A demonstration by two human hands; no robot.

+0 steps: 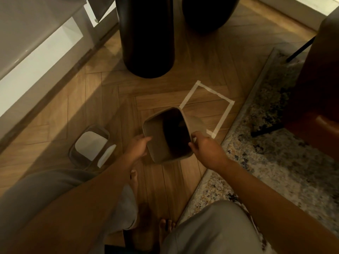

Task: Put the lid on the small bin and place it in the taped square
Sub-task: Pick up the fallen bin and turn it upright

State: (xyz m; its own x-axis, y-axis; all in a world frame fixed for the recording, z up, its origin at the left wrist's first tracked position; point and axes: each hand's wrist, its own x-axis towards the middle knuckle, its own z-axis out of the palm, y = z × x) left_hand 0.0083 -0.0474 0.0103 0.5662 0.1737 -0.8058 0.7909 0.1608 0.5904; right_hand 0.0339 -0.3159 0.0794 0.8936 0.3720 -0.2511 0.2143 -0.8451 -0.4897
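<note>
A small beige bin point(161, 151) without its lid is tilted toward me above the wood floor, its dark opening facing the camera. My left hand point(138, 146) grips its left rim and my right hand point(205, 151) grips its right rim. The bin's far corner overlaps the near left edge of the taped square point(224, 116), a white tape outline on the floor just beyond it. The lid point(91, 146), grey-framed with a white centre flap, lies flat on the floor to the left of the bin, apart from both hands.
Two tall dark cylinders point(148, 37) stand behind the taped square. A patterned rug point(275, 153) borders the square on the right, with a dark chair point(315, 88) on it. A white cabinet point(36, 57) runs along the left. My knees and bare feet fill the foreground.
</note>
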